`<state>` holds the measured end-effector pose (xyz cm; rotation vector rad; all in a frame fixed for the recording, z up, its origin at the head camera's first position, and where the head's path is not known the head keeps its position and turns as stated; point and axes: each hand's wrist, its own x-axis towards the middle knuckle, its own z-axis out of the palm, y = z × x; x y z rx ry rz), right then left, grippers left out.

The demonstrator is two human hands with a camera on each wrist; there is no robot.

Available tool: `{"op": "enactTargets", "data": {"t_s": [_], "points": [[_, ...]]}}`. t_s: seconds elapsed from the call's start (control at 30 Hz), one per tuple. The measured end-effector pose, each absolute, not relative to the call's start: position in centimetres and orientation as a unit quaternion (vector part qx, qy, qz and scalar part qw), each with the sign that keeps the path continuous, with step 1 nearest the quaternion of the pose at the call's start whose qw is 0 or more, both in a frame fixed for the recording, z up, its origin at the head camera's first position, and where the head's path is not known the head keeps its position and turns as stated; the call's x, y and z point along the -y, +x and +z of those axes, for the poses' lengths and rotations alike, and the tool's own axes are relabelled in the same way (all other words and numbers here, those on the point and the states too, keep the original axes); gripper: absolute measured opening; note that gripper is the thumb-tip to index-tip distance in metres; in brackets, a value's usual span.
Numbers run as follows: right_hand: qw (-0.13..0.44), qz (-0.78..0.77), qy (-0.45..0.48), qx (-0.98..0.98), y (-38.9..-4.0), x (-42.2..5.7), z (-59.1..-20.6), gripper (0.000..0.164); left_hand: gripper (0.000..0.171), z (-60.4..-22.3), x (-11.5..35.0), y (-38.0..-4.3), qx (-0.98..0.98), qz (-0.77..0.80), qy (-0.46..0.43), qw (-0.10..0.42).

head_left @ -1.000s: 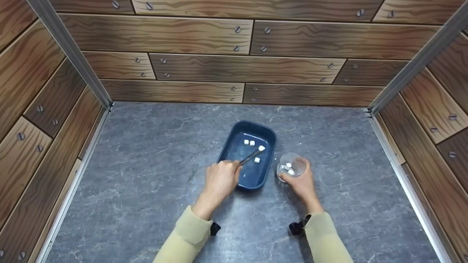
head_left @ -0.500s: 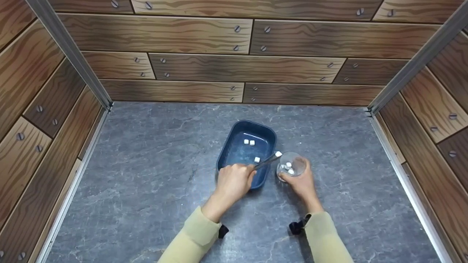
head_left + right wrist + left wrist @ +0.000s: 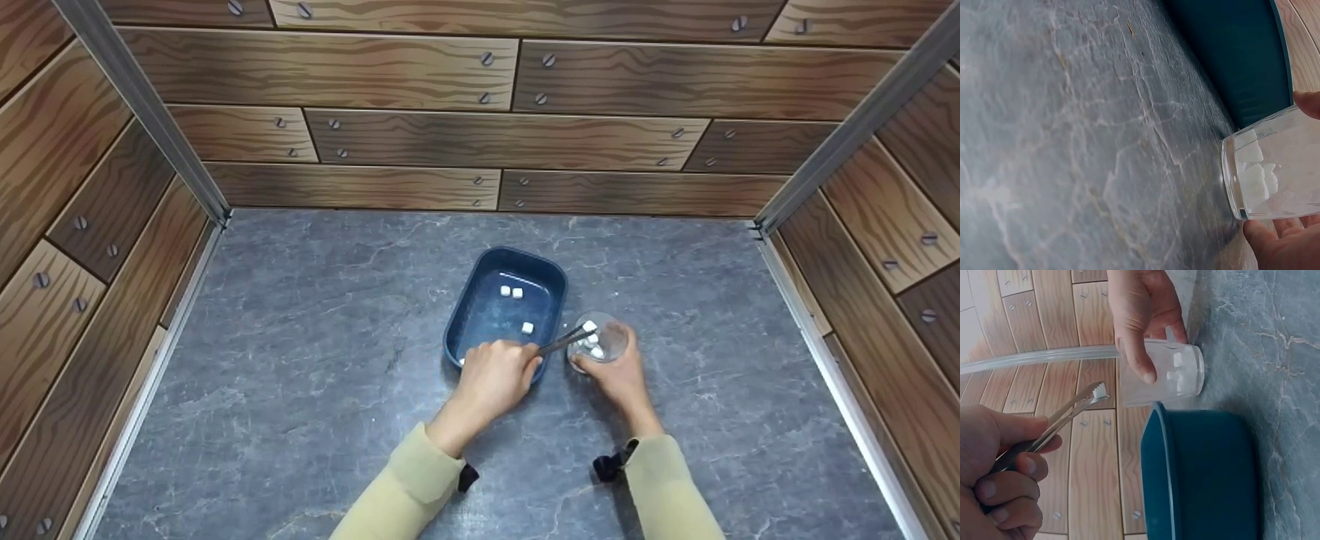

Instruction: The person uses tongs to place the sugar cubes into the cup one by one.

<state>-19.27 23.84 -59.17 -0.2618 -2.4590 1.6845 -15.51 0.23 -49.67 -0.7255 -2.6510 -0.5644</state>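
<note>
On a marbled surface (image 3: 300, 337), the right hand (image 3: 621, 375) grips a cup (image 3: 1165, 395) of cubes (image 3: 596, 351); the left hand (image 3: 491, 386), over a tray (image 3: 477, 315) where several remain, holds tongs (image 3: 559, 343) pinching another above the cup.

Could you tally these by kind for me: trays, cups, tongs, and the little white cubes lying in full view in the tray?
Blue tray: 1
Clear cup: 1
Tongs: 1
White cubes in the tray, in full view: 3
Total: 6
Left out: the cube in the tongs.
</note>
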Motion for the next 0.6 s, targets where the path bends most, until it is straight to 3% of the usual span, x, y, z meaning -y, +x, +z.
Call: {"op": "enactTargets", "data": {"t_s": [0.6], "points": [[0.059,0.551,-0.102,0.826,-19.4,-23.9,-59.2,0.092,0.022,-50.7,2.2,-16.3,0.945,-0.231,-0.191,0.129]]}}
